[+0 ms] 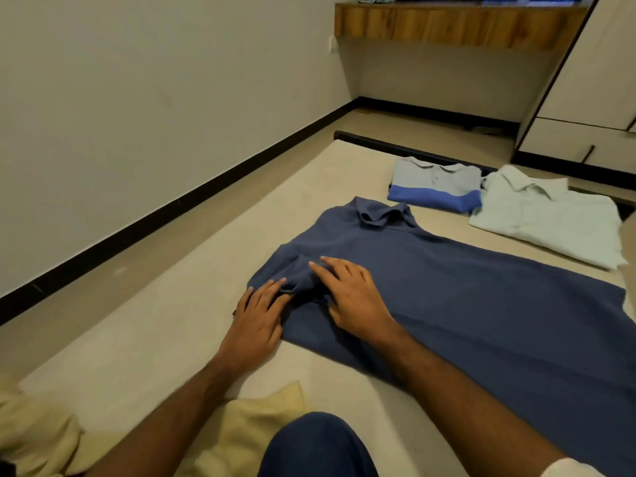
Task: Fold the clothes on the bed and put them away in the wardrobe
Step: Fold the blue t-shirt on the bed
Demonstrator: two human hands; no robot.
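A dark blue polo shirt [464, 297] lies spread on the beige bed [144, 342], collar toward the far end. My left hand [256, 316] rests with straight fingers on the shirt's near left edge, beside a bunched sleeve fold. My right hand [351, 294] lies flat on the shirt just right of that fold, fingers spread. Two folded shirts sit at the far end of the bed: a grey and blue polo [437, 185] and a pale green shirt [550, 218]. The white wardrobe [592, 98] stands beyond the bed at the far right.
A cream garment [247, 428] lies crumpled at the bed's near left by my knee [320, 445]. The wall with a dark skirting runs along the left. A wooden shelf [454, 25] hangs on the far wall. A strip of floor separates bed and wardrobe.
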